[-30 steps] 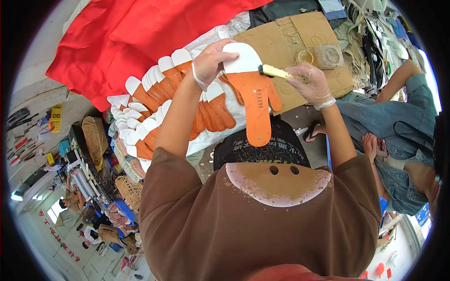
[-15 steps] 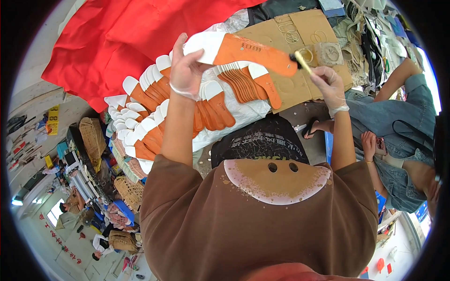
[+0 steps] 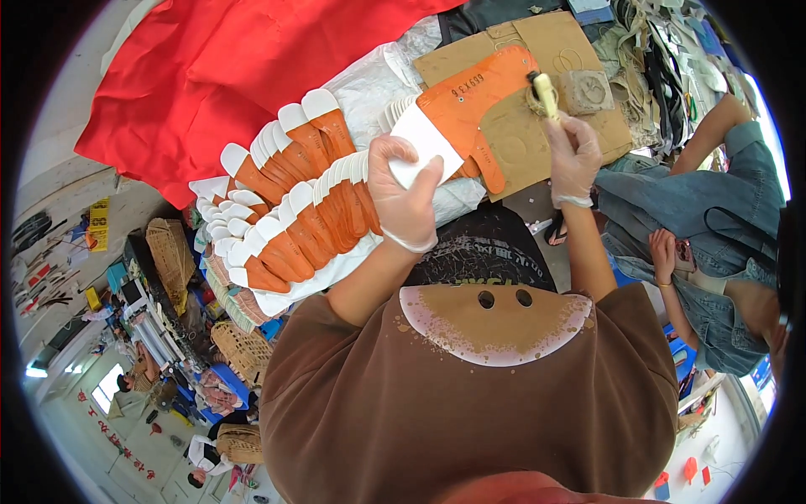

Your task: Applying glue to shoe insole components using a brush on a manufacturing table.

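Note:
My left hand (image 3: 405, 191), in a thin clear glove, pinches the white end of a flat orange and white shoe piece (image 3: 470, 105). The piece lies stretched over a brown cardboard sheet (image 3: 579, 139). My right hand (image 3: 574, 158), also gloved, grips a small brush with a pale handle (image 3: 544, 91); its tip touches the right end of the orange piece. Overlapping rows of similar orange and white pieces (image 3: 298, 202) lie left of my left hand on white plastic.
A red cloth (image 3: 227, 76) covers the far left of the table. A round tin (image 3: 585, 89) sits on the cardboard near the brush. A person in denim (image 3: 714, 218) sits at the right. Woven baskets (image 3: 239, 353) and clutter lie lower left.
My left hand has swung the orange piece from hanging down to lying flat on the cardboard. My right hand has moved up and brought the brush onto its end.

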Demonstrator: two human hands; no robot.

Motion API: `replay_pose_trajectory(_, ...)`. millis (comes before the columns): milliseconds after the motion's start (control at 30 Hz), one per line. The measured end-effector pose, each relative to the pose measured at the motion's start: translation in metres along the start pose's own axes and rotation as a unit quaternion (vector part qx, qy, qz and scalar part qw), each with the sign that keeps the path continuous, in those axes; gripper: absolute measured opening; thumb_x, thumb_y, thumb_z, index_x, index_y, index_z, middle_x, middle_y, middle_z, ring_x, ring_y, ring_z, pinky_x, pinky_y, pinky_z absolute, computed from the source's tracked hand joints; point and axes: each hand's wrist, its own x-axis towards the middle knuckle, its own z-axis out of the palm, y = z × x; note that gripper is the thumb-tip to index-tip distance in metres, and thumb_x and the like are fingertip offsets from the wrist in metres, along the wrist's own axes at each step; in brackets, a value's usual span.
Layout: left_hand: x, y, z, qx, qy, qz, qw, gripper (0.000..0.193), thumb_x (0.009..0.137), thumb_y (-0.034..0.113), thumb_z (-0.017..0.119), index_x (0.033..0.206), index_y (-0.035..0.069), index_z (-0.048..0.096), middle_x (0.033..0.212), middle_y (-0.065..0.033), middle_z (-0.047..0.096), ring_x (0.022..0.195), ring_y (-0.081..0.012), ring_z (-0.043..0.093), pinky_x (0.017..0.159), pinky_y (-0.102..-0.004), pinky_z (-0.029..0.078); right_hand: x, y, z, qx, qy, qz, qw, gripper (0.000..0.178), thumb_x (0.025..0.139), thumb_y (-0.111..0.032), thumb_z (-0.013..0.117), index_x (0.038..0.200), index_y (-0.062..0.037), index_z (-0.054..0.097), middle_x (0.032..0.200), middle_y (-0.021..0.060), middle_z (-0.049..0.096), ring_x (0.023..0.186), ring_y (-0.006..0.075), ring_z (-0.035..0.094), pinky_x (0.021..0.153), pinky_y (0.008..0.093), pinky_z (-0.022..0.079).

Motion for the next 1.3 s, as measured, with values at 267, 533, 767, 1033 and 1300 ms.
replay_pose_trajectory(267, -0.003, -0.013, 0.016, 0.008, 0.024, 0.083, 0.996, 0.028, 0.077, -0.006, 0.063, 0.086, 0.008, 0.041, 0.093, -0.0045, 0.042, 0.088, -0.0131, 0.043, 0.084, -0.0266, 0.035, -0.046, -0.043, 0.015, -0.007, -0.125, -0.051, 0.991, 0.015, 0.082, -0.009, 0.073, 0.094, -0.0015, 0.068, 0.081, 0.0085, 0.066, 0.07, 0.0156, 0.062, 0.064, 0.0279, 0.048)
replay_pose_trajectory(533, 0.029, 0.01, 0.017, -0.056, -0.081, 0.099, 0.99, 0.045, 0.07, -0.013, 0.061, 0.108, 0.004, 0.041, 0.096, -0.0044, 0.039, 0.092, -0.0153, 0.045, 0.082, -0.0311, 0.041, -0.019, -0.023, -0.016, 0.259, -0.324, 0.235, 0.879, 0.014, 0.094, -0.023, 0.059, 0.095, -0.0092, 0.063, 0.087, -0.0001, 0.063, 0.066, 0.0041, 0.05, 0.058, 0.0193, 0.04)
replay_pose_trajectory(767, 0.111, 0.012, -0.014, 0.602, -0.183, 0.382, 0.677, 0.009, 0.072, 0.022, 0.073, 0.079, 0.018, 0.071, 0.092, -0.0022, 0.056, 0.102, -0.0267, 0.052, 0.079, -0.039, 0.039, 0.004, -0.058, 0.0, 0.255, -0.208, 0.45, 0.83, 0.022, 0.096, -0.029, 0.059, 0.108, -0.0112, 0.058, 0.099, 0.0003, 0.064, 0.076, 0.0038, 0.053, 0.066, 0.0187, 0.042)
replay_pose_trajectory(1033, 0.133, -0.019, -0.03, 0.08, -0.3, -0.17, 0.935, 0.032, 0.096, 0.022, 0.057, 0.118, -0.001, 0.056, 0.104, -0.0084, 0.066, 0.097, -0.0138, 0.063, 0.086, -0.0292, 0.049, -0.005, -0.045, 0.022, 0.196, -0.303, 0.125, 0.924, 0.011, 0.089, -0.012, 0.069, 0.094, -0.0036, 0.064, 0.088, -0.0003, 0.066, 0.083, 0.0063, 0.06, 0.076, 0.0215, 0.049)
replay_pose_trajectory(1300, 0.126, -0.015, -0.031, -0.101, -0.325, -0.294, 0.893, 0.031, 0.097, 0.017, 0.052, 0.118, -0.005, 0.051, 0.104, -0.0148, 0.066, 0.089, -0.0185, 0.069, 0.079, -0.0306, 0.057, 0.029, -0.027, 0.047, 0.093, -0.265, -0.068, 0.957, 0.017, 0.084, -0.01, 0.074, 0.095, -0.0009, 0.066, 0.09, 0.0066, 0.069, 0.081, 0.0131, 0.064, 0.073, 0.0271, 0.052)
